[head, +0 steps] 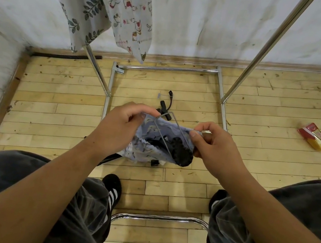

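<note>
1. Our left hand [120,127] and right hand [214,147] sit side by side, with the cloth [149,132] between them, pinched by the left.
2. The wire hanger [166,132] lies across the cloth, one end pinched in our right hand.
3. A clip [165,106] lies on the floor [52,103] just beyond our hands, inside the rack base [164,68].
4. Hanging sheets [102,5] are far beyond our left hand, in front of the wall [215,14].
5. A packet [314,139] lies on the floor well right of our right hand.
6. Our shoes [113,189] stand nearer us than the hands, and the chair rail [160,218] is nearer still.
</note>
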### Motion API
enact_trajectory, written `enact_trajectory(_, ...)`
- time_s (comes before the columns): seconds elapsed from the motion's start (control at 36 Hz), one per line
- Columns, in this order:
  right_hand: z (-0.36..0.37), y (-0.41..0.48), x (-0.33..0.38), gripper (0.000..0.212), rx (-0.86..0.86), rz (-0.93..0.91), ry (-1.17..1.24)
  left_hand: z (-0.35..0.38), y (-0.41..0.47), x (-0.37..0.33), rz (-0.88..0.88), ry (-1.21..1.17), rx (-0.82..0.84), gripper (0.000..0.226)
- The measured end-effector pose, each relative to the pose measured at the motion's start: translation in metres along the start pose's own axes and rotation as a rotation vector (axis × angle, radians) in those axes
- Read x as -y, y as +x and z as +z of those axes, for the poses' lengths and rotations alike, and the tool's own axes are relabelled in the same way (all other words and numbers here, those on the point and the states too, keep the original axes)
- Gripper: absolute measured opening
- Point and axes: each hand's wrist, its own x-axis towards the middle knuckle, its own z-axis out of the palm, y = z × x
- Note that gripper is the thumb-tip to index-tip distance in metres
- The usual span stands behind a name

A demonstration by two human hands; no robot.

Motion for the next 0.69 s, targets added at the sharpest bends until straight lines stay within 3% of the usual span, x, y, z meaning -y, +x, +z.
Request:
enact_trajectory(0.14, 0.001, -0.001, 0.001, 0.011, -0.006, -0.001, -0.013, 0.002, 0.001, 0.002, 0.102, 0.019, -0.065, 0.037)
enact_trajectory(0.28, 0.0, -0.002, 0.004, 0.01, -0.022, -0.017, 0.014, 0.004, 0.005, 0.02, 0.157, 0.192, -0.106, 0.045)
enact_trajectory(0.47, 0.001, -0.003, 0.007, 0.007, -0.006, 0.019, 0.12, 0.006, 0.005, 0.024, 0.094, 0.417, 0.017, 0.035)
enact_trajectory(0.58, 0.0, -0.003, 0.006, 0.008, -0.027, 0.01, 0.124, 0.005, 0.003, 0.019, 0.09, 0.314, -0.016, 0.021)
enact_trajectory(0.69, 0.0, -0.001, 0.004, 0.008, -0.047, 0.016, 0.147, 0.004, 0.003, 0.015, -0.029, 0.193, -0.03, 0.016)
